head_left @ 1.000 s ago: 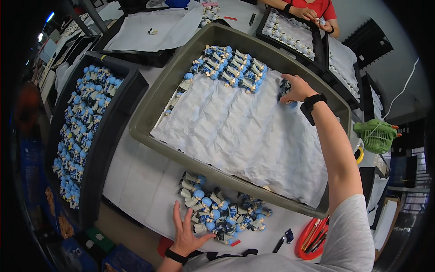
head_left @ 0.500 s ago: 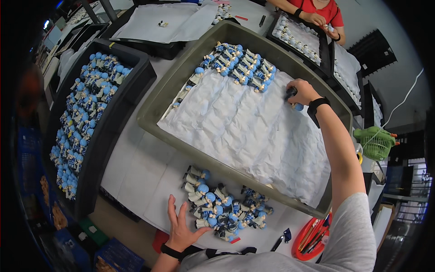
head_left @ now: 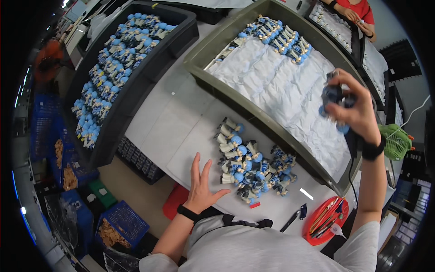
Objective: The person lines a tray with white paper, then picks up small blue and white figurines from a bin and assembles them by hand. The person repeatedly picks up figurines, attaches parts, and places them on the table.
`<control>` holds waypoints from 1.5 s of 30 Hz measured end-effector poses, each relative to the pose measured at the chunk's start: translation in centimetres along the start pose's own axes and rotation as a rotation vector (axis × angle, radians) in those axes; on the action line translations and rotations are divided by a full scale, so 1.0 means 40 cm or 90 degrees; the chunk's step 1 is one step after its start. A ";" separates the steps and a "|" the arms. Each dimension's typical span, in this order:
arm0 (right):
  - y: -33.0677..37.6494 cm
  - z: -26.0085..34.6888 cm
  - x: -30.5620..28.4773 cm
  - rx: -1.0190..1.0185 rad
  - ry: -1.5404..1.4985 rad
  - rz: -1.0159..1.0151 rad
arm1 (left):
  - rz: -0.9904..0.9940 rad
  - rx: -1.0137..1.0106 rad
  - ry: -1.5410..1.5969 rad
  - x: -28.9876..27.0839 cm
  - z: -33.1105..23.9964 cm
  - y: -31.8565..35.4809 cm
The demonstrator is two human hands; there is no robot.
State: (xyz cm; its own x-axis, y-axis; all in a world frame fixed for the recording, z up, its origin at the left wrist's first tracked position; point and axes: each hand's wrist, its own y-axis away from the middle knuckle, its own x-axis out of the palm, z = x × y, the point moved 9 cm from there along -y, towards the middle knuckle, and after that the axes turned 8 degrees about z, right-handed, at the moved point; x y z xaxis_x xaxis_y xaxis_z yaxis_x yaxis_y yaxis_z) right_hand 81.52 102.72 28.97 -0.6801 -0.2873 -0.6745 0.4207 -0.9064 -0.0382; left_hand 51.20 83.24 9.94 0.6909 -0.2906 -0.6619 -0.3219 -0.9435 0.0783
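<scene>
My right hand (head_left: 360, 106) is raised above the right side of an olive tray (head_left: 221, 37), its fingers closed around small figurines (head_left: 333, 96) with blue heads and dark bodies. Motion blurs them, so their number is unclear. Crumpled white paper (head_left: 276, 93) lines the tray, and rows of similar figurines (head_left: 285, 41) lie at its far end. My left hand (head_left: 201, 195) hovers beside a loose pile of blue-headed figurines (head_left: 256, 170) on the white table, fingers spread and holding nothing.
A black bin (head_left: 140, 97) full of figurines stands at the left. Near the front right are a red basket (head_left: 311, 238) of tools, a craft knife (head_left: 292, 220) and a green fan (head_left: 395, 143). A person in red (head_left: 362, 13) works at the far right beside more trays.
My right hand has lifted off the tray paper and come nearer, with figurines now showing in its grip. The view has shifted, and my left hand stays spread beside the pile.
</scene>
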 end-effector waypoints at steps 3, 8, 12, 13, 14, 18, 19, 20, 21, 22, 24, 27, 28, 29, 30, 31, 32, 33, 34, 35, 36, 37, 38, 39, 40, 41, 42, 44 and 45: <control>0.046 0.208 0.187 -0.092 0.046 0.149 | -0.013 -0.001 0.015 0.002 0.009 0.021; 0.123 0.214 0.513 -0.114 0.154 0.361 | -0.038 0.056 0.040 0.001 -0.022 0.010; 0.157 0.171 0.656 -0.175 0.314 0.351 | -0.055 0.097 0.059 0.011 -0.040 -0.013; 0.162 0.163 0.670 -0.152 0.308 0.368 | -0.051 0.104 0.055 0.019 -0.044 -0.021; 0.160 0.173 0.664 -0.169 0.313 0.341 | -0.047 0.112 0.052 0.026 -0.047 -0.031; 0.155 0.165 0.622 -0.177 0.218 0.311 | -0.047 0.131 0.059 0.044 -0.041 -0.053; 0.157 0.154 0.604 -0.174 0.155 0.301 | -0.035 0.110 0.070 0.047 -0.038 -0.057; 0.158 0.145 0.585 -0.170 0.092 0.288 | -0.025 0.102 0.072 0.049 -0.037 -0.060; 0.160 0.129 0.566 -0.128 0.030 0.297 | -0.010 0.095 0.062 0.049 -0.041 -0.060; 0.165 0.119 0.539 -0.129 0.013 0.263 | 0.006 0.087 0.052 0.048 -0.046 -0.059; 0.190 0.093 0.489 -0.125 -0.019 0.192 | 0.023 0.089 0.051 0.046 -0.059 -0.060; 0.250 0.072 0.370 -0.089 -0.057 0.036 | 0.071 0.088 0.029 0.042 -0.089 -0.061; 0.280 0.063 0.327 -0.067 -0.058 -0.026 | 0.089 0.085 0.016 0.041 -0.096 -0.059; 0.317 0.035 0.289 0.027 -0.129 -0.102 | 0.109 0.071 0.010 0.045 -0.090 -0.060; 0.376 0.001 0.258 0.137 -0.186 -0.165 | 0.118 0.065 0.002 0.049 -0.083 -0.055; 0.443 -0.013 0.224 0.215 -0.146 -0.222 | 0.128 0.067 -0.004 0.053 -0.080 -0.055; 0.524 -0.026 0.206 0.291 -0.127 -0.253 | 0.141 0.074 -0.011 0.057 -0.080 -0.061; 0.597 -0.025 0.208 0.332 -0.088 -0.265 | 0.146 0.067 -0.016 0.062 -0.065 -0.061; 0.669 -0.039 0.242 0.369 -0.132 -0.230 | 0.143 0.055 -0.014 0.060 -0.054 -0.057; 0.756 -0.054 0.298 0.440 -0.219 -0.177 | 0.154 0.055 -0.013 0.057 -0.047 -0.051; 0.828 -0.040 0.351 0.460 -0.247 -0.144 | 0.166 0.057 -0.013 0.056 -0.037 -0.048; 0.892 -0.021 0.417 0.530 -0.370 -0.126 | 0.190 0.057 -0.003 0.060 -0.029 -0.049; 0.968 -0.012 0.508 0.571 -0.461 -0.059 | 0.192 0.062 -0.015 0.058 -0.015 -0.039; 1.021 0.021 0.568 0.585 -0.494 -0.076 | 0.200 0.073 -0.026 0.062 -0.005 -0.038; 1.079 0.036 0.646 0.605 -0.548 -0.052 | 0.197 0.081 -0.040 0.062 0.014 -0.031; 1.131 0.045 0.727 0.618 -0.572 -0.051 | 0.191 0.079 -0.079 0.067 0.054 -0.018; 1.176 0.052 0.799 0.613 -0.573 -0.082 | 0.185 0.075 -0.116 0.079 0.104 0.000; 1.262 0.030 0.970 0.686 -0.581 -0.029 | 0.148 0.081 -0.149 0.084 0.142 0.002; 1.284 0.004 1.053 0.670 -0.553 -0.014 | 0.124 0.091 -0.145 0.084 0.140 -0.007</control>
State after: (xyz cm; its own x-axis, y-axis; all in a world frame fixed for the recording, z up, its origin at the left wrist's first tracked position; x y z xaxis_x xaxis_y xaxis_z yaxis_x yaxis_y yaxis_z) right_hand 74.39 44.04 -1.27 -0.9998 -0.0163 0.0108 0.0185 -0.6060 0.7953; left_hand 49.97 83.44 3.51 0.4504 -0.4056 -0.7954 -0.5321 -0.8373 0.1256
